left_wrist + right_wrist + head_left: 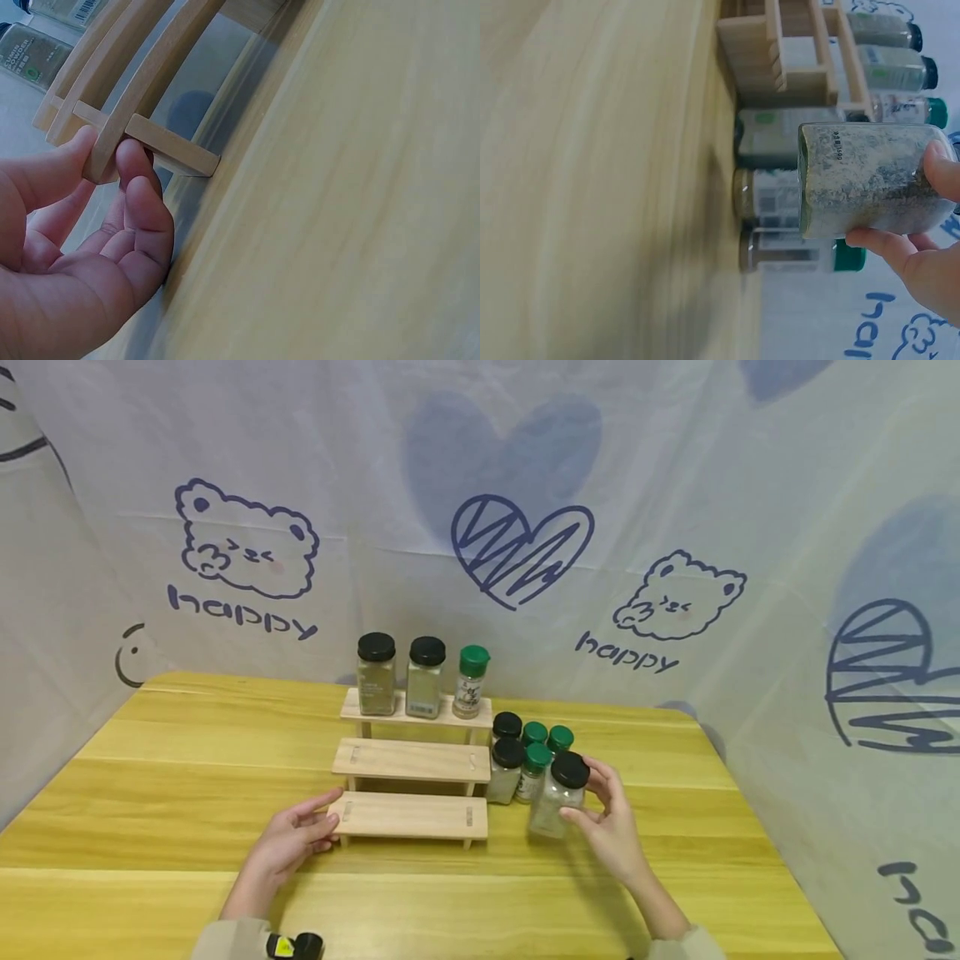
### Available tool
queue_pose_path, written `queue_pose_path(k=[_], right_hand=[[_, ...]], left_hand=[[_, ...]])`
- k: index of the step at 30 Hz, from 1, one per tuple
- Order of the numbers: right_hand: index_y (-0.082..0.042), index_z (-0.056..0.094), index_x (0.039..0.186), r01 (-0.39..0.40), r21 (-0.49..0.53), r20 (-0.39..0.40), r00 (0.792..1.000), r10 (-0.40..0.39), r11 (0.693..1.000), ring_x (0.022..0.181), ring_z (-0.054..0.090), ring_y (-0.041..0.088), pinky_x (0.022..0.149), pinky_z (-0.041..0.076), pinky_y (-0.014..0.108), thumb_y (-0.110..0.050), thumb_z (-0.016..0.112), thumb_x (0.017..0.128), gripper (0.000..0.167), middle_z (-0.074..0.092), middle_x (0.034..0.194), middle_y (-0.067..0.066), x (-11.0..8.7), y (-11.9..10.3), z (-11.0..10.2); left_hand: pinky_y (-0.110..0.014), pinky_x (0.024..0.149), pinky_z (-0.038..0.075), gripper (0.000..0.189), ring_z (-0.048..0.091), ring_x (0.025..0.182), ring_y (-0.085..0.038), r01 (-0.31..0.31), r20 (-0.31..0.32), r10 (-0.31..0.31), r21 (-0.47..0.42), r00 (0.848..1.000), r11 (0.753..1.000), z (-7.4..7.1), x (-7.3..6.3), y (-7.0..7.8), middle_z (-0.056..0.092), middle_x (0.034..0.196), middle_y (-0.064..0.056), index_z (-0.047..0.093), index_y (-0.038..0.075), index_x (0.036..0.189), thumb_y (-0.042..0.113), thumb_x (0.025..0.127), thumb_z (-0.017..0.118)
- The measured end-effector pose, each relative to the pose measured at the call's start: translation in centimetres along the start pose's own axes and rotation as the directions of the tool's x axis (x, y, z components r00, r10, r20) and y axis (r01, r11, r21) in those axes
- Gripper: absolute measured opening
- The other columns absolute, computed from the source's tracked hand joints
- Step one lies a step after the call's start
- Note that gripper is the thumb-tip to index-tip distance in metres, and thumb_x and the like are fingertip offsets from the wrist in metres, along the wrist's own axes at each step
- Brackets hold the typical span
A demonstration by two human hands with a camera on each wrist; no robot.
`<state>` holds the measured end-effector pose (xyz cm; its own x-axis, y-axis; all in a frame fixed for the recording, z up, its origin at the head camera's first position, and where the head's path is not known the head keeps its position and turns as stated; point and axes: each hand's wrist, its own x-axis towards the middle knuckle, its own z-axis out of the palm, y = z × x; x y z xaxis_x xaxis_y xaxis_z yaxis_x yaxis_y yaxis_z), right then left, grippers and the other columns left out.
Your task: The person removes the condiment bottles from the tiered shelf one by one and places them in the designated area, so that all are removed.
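A three-step wooden spice rack (411,760) stands on the table. My left hand (292,839) pinches the left end of its lowest step (112,142) between thumb and fingers. My right hand (611,822) grips a glass spice jar (558,797) with a black lid, to the right of the rack. In the right wrist view this jar (866,180) is lifted off the table and holds a pale, flaky seasoning. On the top step stand two black-lidded jars (377,677) (426,681) and a green-capped bottle (471,683). The middle and lowest steps bear nothing.
Just right of the rack, several jars stand close together: black-lidded ones (504,781) and green-capped ones (531,777). A printed cloth (375,460) hangs behind the wooden table (187,760) and along its sides.
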<state>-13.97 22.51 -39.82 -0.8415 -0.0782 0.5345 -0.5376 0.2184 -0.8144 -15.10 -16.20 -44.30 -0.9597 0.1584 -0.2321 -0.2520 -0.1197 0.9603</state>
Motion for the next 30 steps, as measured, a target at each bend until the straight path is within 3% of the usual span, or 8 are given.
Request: queue_pose_path(k=[8,12,19,30], right_hand=[[0.01,0.036,0.124,-0.02,-0.047,-0.004,1.0,0.02,0.999,0.094,0.051,0.008,0.064,0.052,0.023,0.024,0.063,0.065,0.066,0.049,0.107,0.019,0.0,1.4,-0.7],[0.01,0.036,0.124,-0.006,-0.077,-0.014,1.0,0.005,0.997,0.093,0.05,0.008,0.065,0.05,0.019,0.023,0.064,0.065,0.066,0.049,0.107,0.022,0.3,2.2,-1.0],[0.014,0.037,0.122,0.088,-0.159,-0.006,0.996,-0.09,0.983,0.095,0.049,0.008,0.084,0.04,0.015,0.022,0.067,0.063,0.067,0.05,0.104,0.029,1.2,3.7,-1.4],[0.011,0.035,0.123,-0.031,-0.162,0.018,0.999,0.035,0.986,0.098,0.048,0.038,0.086,0.039,0.016,0.02,0.065,0.067,0.064,0.047,0.11,0.029,1.8,4.8,-1.6]], left_hand=[[-0.022,0.063,0.049,0.051,0.056,0.07,-0.012,0.003,-0.004,-0.003,0.009,1.0,1.0,0.0,0.0,-0.1,0.058,0.085,-0.003,0.034,-0.005,0.131,0.004,0.086,0.057],[-0.022,0.064,0.049,0.052,0.056,0.071,-0.012,0.003,-0.004,-0.003,0.008,1.0,1.0,0.0,0.0,-0.1,0.058,0.085,-0.003,0.033,-0.005,0.132,0.004,0.086,0.057],[-0.023,0.064,0.048,0.052,0.056,0.071,-0.012,0.0,-0.007,0.0,0.019,1.0,1.0,0.0,0.0,0.0,0.058,0.087,-0.003,0.032,-0.005,0.132,0.004,0.087,0.056],[-0.023,0.064,0.048,0.052,0.057,0.072,-0.013,0.002,-0.01,-0.002,0.024,1.0,1.0,0.1,0.0,0.0,0.058,0.087,-0.003,0.033,-0.005,0.132,0.005,0.087,0.057]])
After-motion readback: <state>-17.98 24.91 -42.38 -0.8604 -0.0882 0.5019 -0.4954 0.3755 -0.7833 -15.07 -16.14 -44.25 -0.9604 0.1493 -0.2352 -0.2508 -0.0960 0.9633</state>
